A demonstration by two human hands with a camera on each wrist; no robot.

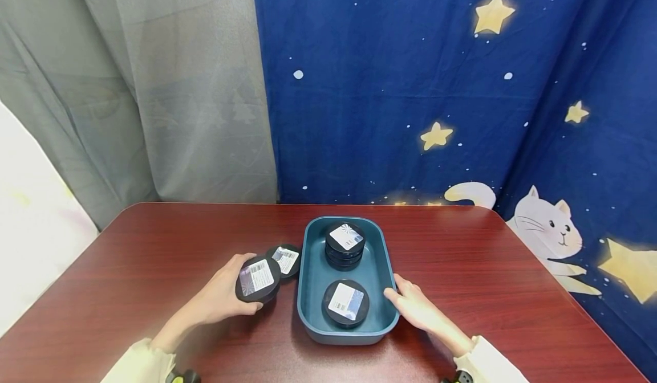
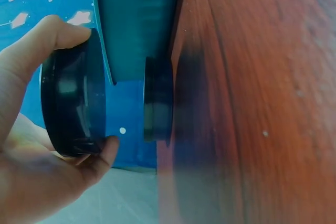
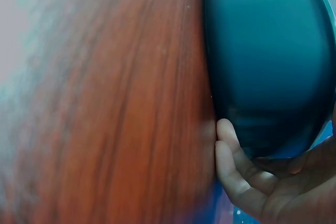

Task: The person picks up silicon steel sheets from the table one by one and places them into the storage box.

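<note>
My left hand (image 1: 220,294) grips a flat round black container (image 1: 258,280) by its sides, thumb and fingers on opposite edges. In the left wrist view, the held container (image 2: 73,98) is raised off the table. A second, similar labelled black container (image 1: 285,260) lies on the table beside the teal bin (image 1: 318,337), partly hidden behind the held one. My right hand (image 1: 418,309) holds the bin's right side, thumb at the rim and fingers against the outer wall. Inside the bin, a stack of black containers (image 1: 345,245) stands at the back and another black container (image 1: 346,304) lies near the front.
The bin stands on a reddish-brown wooden table (image 1: 169,246). A grey curtain (image 1: 200,98) and a blue starry curtain (image 1: 369,98) hang behind the table's far edge.
</note>
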